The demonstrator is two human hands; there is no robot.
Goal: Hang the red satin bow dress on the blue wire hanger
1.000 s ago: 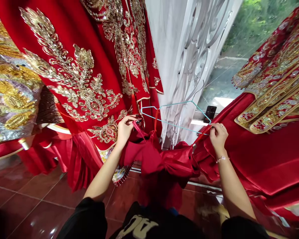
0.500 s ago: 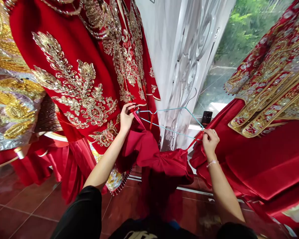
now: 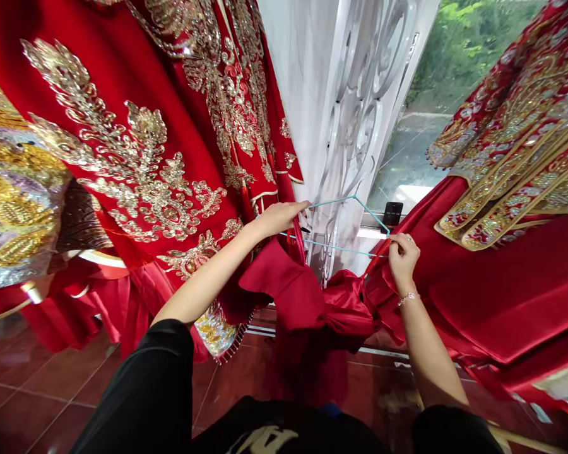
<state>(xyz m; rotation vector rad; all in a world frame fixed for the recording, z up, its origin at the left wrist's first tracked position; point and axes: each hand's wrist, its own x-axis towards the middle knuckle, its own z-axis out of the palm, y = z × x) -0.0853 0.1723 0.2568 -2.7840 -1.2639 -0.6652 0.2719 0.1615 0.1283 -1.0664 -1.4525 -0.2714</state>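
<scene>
A light blue clothes hanger [image 3: 355, 197] with a metal hook spans the space between my hands, and a red satin garment [image 3: 293, 284] hangs below it. My left hand [image 3: 281, 219] has its fingers closed on a red strap [image 3: 300, 246] of that garment, over the left part of the hanger. Its palm side and the hanger's left shoulder are partly hidden. At the other end, my right hand [image 3: 404, 255] is closed around the hanger's right corner, where a second red strap loops close to the fingers.
To the left hangs a red robe [image 3: 189, 139] with gold beading, beside a gold-and-silver garment [image 3: 14, 208]. An embroidered red outfit [image 3: 515, 145] hangs at right. Behind the hanger are a white scrollwork grille [image 3: 345, 107], a window and a phone [image 3: 394, 213]. Red tiles [image 3: 76, 372] cover the floor.
My left hand has moved right along the hanger from its left end, carrying the red strap inward. My right hand stays at the right corner. The garment below has bunched toward the right.
</scene>
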